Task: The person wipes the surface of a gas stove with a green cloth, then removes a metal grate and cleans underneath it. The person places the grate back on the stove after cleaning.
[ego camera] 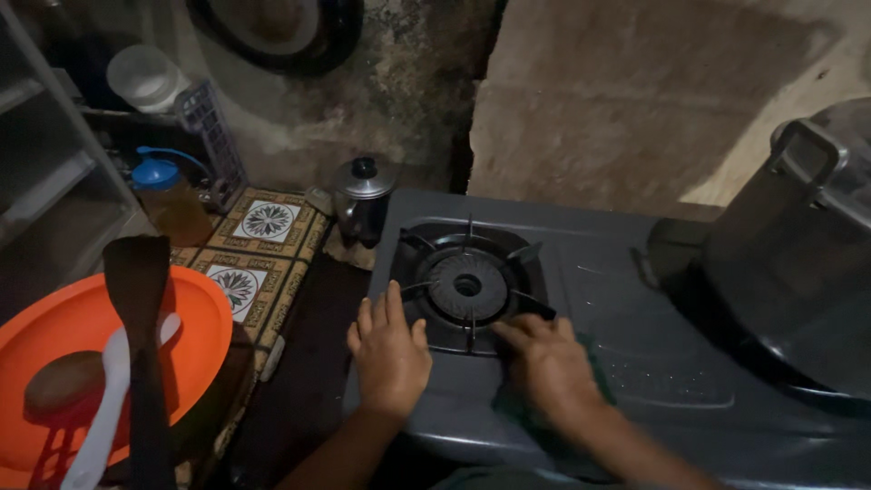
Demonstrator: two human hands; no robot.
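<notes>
**Hands at the burner's edge**

The left hand (390, 349) lies flat and open on the grey gas stove (635, 299), fingers spread just beside the burner grate (467, 286), seemingly bracing the stove. The right hand (544, 363) presses a dark green cloth (594, 363) against the stove top at the grate's near right corner, fingers curled over it (the cloth is mostly hidden beneath the palm). A large metal pot (798, 263) occupies the other burner. An orange basin (195, 340) holding utensils sits well apart to the left.
</notes>
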